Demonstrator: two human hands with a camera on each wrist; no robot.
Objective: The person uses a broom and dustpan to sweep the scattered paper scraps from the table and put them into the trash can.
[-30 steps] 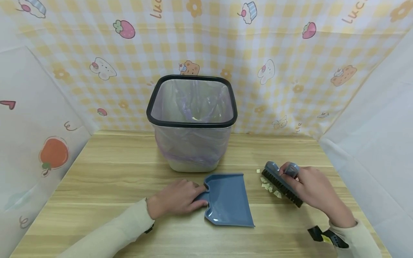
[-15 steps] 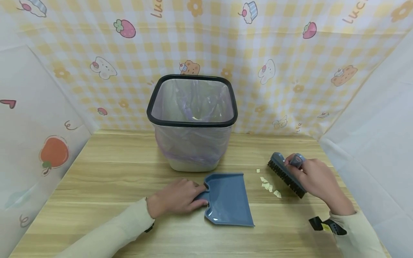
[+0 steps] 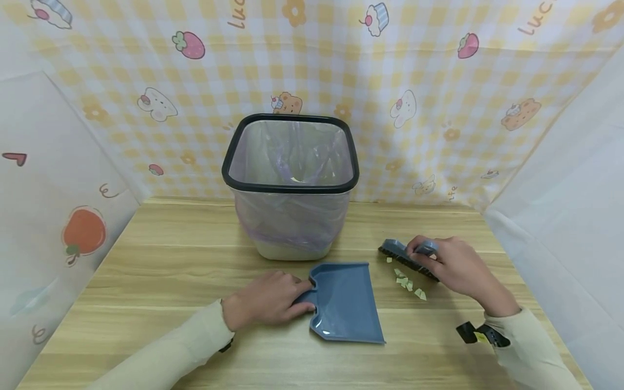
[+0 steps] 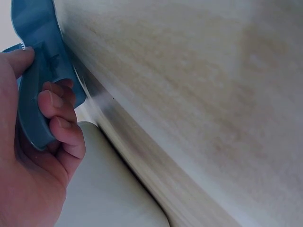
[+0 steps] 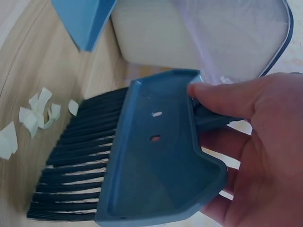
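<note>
My left hand [image 3: 268,300] holds the handle of a blue-grey dustpan [image 3: 346,303], which lies on the table with its wide edge facing right. In the left wrist view, curled fingers [image 4: 61,106] wrap round the dustpan handle [image 4: 32,101]. With my right hand [image 3: 458,271] I grip a small blue-grey hand brush [image 3: 396,248] with dark bristles. Several pale yellow scraps [image 3: 403,281] lie between dustpan and brush, just on the near side of the bristles. The right wrist view shows the thumb pressing the brush head [image 5: 161,151], its bristles [image 5: 80,156] pointing towards the scraps [image 5: 35,113].
Behind the dustpan stands a bin [image 3: 290,189] with a black rim and a thin purplish liner; small pale bits show inside. A checked cloth [image 3: 429,70] hangs along the table's back edge. White sheets [image 3: 565,227] close off both sides of the wooden table [image 3: 166,249].
The brush first drew back from the scraps, up and to the right, then swung left to their far side. The scraps barely differ. My left hand and the dustpan stay in place.
</note>
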